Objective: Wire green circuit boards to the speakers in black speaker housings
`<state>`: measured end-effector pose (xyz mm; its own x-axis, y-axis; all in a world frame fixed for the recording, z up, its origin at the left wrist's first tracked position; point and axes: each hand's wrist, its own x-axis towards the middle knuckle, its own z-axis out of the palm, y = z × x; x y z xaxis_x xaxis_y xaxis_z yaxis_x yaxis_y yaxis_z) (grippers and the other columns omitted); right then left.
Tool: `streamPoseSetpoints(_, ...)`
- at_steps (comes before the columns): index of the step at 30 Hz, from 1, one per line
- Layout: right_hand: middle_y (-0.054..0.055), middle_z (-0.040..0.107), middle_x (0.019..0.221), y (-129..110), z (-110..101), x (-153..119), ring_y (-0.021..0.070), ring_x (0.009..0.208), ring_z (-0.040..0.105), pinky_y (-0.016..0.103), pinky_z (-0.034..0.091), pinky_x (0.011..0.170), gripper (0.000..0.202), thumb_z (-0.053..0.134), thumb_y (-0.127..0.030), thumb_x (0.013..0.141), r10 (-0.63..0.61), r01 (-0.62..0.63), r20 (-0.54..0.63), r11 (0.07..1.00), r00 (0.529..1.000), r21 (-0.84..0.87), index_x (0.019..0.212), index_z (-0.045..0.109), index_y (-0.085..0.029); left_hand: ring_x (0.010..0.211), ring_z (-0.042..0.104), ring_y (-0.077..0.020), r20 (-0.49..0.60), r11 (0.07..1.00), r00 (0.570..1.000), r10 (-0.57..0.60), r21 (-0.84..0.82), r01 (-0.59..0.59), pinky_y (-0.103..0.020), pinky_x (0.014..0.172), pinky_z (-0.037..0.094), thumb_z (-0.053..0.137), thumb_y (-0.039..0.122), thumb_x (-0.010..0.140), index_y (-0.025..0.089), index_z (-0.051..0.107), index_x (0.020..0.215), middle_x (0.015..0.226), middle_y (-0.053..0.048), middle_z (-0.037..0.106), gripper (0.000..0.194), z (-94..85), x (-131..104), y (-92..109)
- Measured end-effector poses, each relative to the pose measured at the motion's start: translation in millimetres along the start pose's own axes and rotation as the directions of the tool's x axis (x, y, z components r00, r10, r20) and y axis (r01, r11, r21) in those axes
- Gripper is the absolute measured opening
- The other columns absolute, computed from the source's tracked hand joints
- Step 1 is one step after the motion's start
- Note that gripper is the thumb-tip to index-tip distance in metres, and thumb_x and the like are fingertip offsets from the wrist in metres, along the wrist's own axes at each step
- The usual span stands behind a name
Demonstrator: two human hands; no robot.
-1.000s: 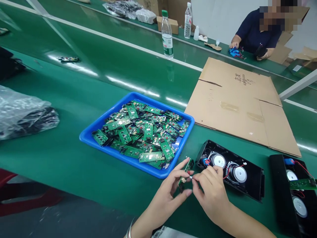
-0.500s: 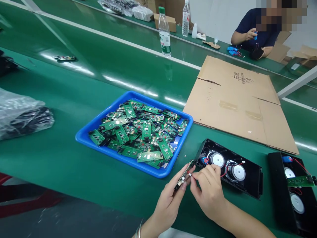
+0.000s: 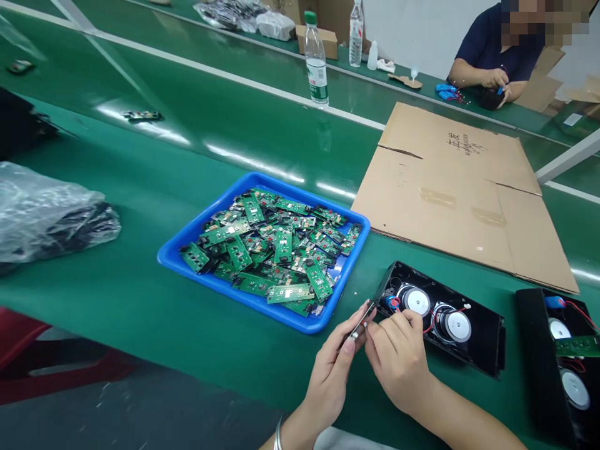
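Left hand (image 3: 334, 369) is pinched around a small circuit board (image 3: 363, 322), thumb and fingertips clamped on its lower end, and it is seen almost edge-on here, a thin strip with its long axis running up and to the right, top end aimed at the near corner of the speaker case (image 3: 440, 319). Right hand (image 3: 398, 356) sits right against it, fingers curled tight on something tiny at the board's edge; what exactly is too small to tell, though red wires (image 3: 429, 325) run from there into the case. Both hands hover just above the green table (image 3: 117, 300), in the narrow gap between the blue tray (image 3: 187, 259) and the case: tray rim close on the left, case wall touching close on the right, open green mat towards the viewer. The tray is glossy plastic, shallow, heaped with flat green boards (image 3: 276, 250) lying every which way. The case is a long black shell, open side up, two round white-centred speakers (image 3: 438, 314) inside. Beyond it, a flattened brown cardboard sheet (image 3: 464, 187), matte and creased. A second black case (image 3: 557, 356) sits at the right edge. Far across, another person's hands (image 3: 497, 80) are at work.
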<state>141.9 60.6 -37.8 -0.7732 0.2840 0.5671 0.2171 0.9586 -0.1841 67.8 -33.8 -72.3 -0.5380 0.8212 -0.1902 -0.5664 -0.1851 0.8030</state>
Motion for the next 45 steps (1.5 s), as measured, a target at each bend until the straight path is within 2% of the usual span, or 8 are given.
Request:
streamPoseSetpoints(8,0.003,0.052,0.061,2,3,-1,0.0147,0.061,0.039,0.033,0.03,0.064,0.021,0.037,-0.008,0.09,-0.018,0.022,-0.052,0.998,0.999,0.064,0.08,0.055,-0.01,0.113,0.055,-0.0289,-0.055,0.99,0.997,-0.054,-0.133,0.047,-0.044,0.095,0.044,0.061,0.038,0.08,0.025,0.066,0.107,0.115,-0.011,0.065,0.031,4.4,-3,1)
streamPoseSetpoints(17,0.002,0.047,0.057,5,0,2,0.0145,0.058,0.036,0.032,0.03,0.062,0.031,0.033,-0.006,0.088,-0.066,0.067,-0.016,0.997,0.998,0.042,0.07,0.058,-0.012,0.11,0.057,-0.0277,-0.182,0.889,0.979,-0.088,0.429,0.16,-0.034,0.091,0.049,0.063,0.048,0.073,0.023,0.069,0.102,0.117,-0.007,0.065,0.039,-14.7,-4,14)
streamPoseSetpoints(22,0.002,0.05,0.058,2,-11,5,0.0139,0.059,0.039,0.032,0.034,0.064,0.028,0.035,-0.005,0.087,0.004,-0.003,-0.012,0.996,1.0,0.084,0.073,0.058,-0.011,0.102,0.061,-0.0261,-0.173,0.944,0.979,-0.111,0.289,0.158,-0.031,0.085,0.051,0.067,0.049,0.069,0.021,0.068,0.098,0.108,-0.009,0.068,0.04,-13.0,-5,12)
streamPoseSetpoints(27,0.006,0.065,0.087,16,-58,4,0.0186,0.086,0.052,0.042,0.035,0.089,0.02,0.04,-0.017,0.093,0.108,-0.113,0.042,0.984,0.993,0.137,0.1,0.058,-0.014,0.095,0.062,-0.02,-0.142,0.98,0.981,-0.132,0.131,0.151,-0.026,0.082,0.05,0.069,0.039,0.072,0.025,0.063,0.103,0.105,-0.006,0.069,0.034,1.3,-7,21)
streamPoseSetpoints(30,0.007,0.064,0.092,42,-81,-9,0.0181,0.085,0.053,0.035,0.045,0.075,0.02,0.042,-0.016,0.092,0.188,-0.199,0.096,0.971,0.977,0.132,0.105,0.057,-0.018,0.086,0.064,-0.0189,-0.104,0.979,0.984,-0.145,0.128,0.158,-0.029,0.08,0.049,0.067,0.035,0.075,0.025,0.057,0.115,0.108,-0.008,0.068,0.043,9.9,-8,28)
streamPoseSetpoints(34,0.007,0.062,0.095,61,-78,-32,0.0177,0.082,0.053,0.031,0.05,0.066,0.018,0.047,-0.025,0.091,0.16,-0.216,0.3,0.963,0.941,0.162,0.103,0.059,-0.018,0.086,0.066,-0.0257,-0.006,0.929,0.943,-0.333,0.171,0.33,-0.036,0.081,0.05,0.069,0.036,0.072,0.021,0.057,0.114,0.096,-0.01,0.069,0.046,18.6,-7,31)
streamPoseSetpoints(37,0.007,0.062,0.091,59,-63,-42,0.016,0.073,0.052,0.029,0.047,0.06,0.02,0.041,-0.013,0.091,0.118,-0.161,0.241,0.973,0.963,0.166,0.092,0.061,-0.016,0.088,0.067,-0.0285,0.03,0.905,0.916,-0.401,0.17,0.39,-0.037,0.081,0.05,0.073,0.037,0.068,0.019,0.058,0.104,0.089,-0.01,0.071,0.043,27.2,-8,28)
streamPoseSetpoints(45,0.003,0.06,0.075,62,-56,-41,0.0125,0.067,0.051,0.025,0.044,0.057,0.016,0.046,-0.012,0.09,0.245,-0.283,0.146,0.877,0.959,0.389,0.087,0.061,-0.016,0.087,0.066,-0.0226,-0.016,0.87,0.989,-0.144,0.474,0.135,-0.027,0.07,0.055,0.069,0.037,0.071,0.023,0.058,0.095,0.105,-0.008,0.068,0.029,41.4,2,17)
